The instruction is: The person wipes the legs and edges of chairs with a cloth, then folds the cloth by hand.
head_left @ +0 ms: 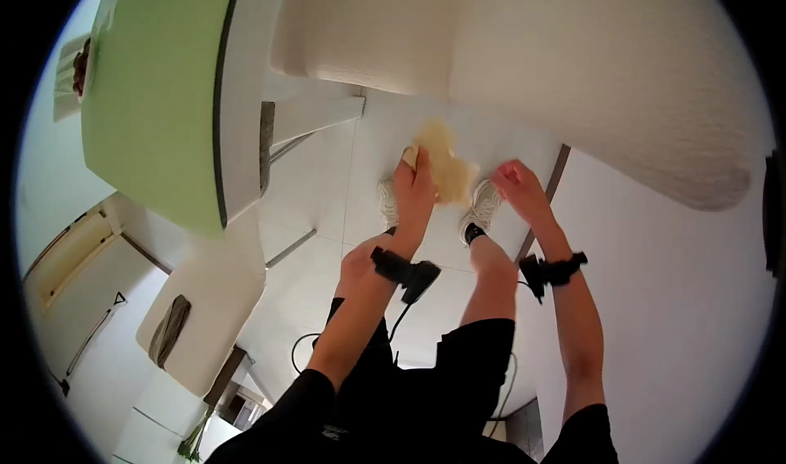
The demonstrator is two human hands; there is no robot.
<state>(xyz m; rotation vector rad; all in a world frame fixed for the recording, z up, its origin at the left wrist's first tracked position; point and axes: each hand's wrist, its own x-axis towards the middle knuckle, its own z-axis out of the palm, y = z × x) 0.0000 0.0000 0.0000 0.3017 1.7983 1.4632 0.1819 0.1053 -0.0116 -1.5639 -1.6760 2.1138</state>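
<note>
My left hand (416, 187) is closed around a pale yellow cloth (446, 165), which hangs loosely out past the fingers and is slightly blurred. It is held above the tiled floor, between my two light sneakers (483, 206). To the right, my right hand (521, 190) is apart from the cloth, with its fingers curled in and nothing visible in them. Both wrists carry black strapped-on devices (409, 274) with cables.
A cream upholstered sofa (524, 46) spans the far side. Left of me stands a green-topped table (160, 95) with a white container (70, 79) on it. A pale chair (209, 300) bears a grey-brown folded item (170, 331). A white surface (647, 300) lies on the right.
</note>
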